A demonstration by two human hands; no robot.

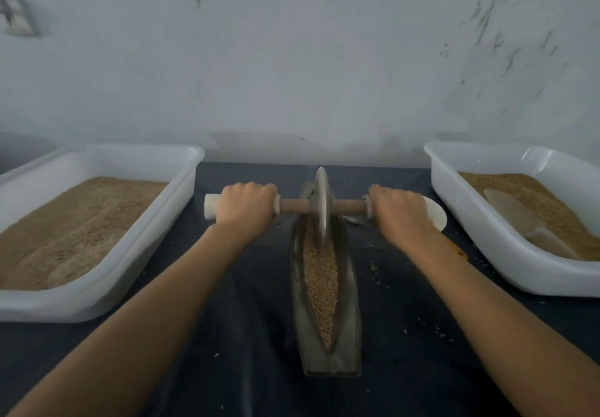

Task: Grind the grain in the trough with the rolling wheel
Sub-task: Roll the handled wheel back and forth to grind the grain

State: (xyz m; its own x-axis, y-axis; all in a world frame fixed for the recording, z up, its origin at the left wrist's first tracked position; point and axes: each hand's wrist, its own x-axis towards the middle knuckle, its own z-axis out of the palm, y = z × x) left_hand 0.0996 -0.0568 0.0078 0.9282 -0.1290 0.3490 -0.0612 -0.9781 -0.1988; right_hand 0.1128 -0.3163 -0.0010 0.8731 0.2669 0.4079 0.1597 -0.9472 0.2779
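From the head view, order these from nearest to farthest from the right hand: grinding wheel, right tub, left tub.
From the right hand:
1. Grinding wheel, just to its left, on the gripped axle.
2. Right tub, on its right.
3. Left tub, far across the trough.

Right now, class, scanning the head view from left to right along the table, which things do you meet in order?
Left tub of grain → left hand → rolling wheel → right hand → right tub of grain.

Dull metal trough (347, 348), wood axle (293, 205), glossy plastic tubs (156, 222), matt cloth (243, 319)
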